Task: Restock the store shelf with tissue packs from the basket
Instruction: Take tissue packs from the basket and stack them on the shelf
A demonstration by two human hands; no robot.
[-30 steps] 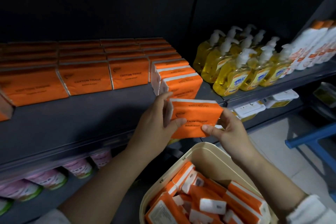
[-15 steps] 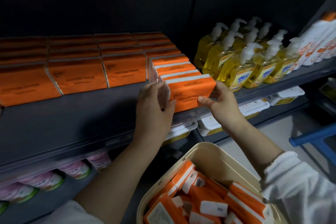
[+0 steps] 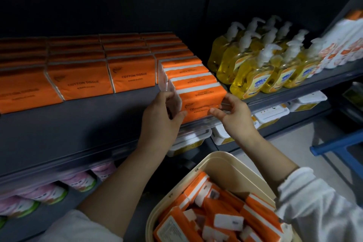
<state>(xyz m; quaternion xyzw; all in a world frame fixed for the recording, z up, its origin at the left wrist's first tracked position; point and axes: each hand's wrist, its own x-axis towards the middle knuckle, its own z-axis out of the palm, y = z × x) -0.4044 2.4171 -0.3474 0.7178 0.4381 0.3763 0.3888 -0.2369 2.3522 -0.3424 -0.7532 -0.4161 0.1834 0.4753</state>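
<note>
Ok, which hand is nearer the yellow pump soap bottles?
Right. The right hand holds the end of the orange tissue pack nearest the yellow pump soap bottles; the left hand holds the far end.

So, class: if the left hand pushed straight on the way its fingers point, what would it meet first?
The left hand grips the front pack; straight on, it would likely meet the packs behind it, though depth is unclear.
</note>
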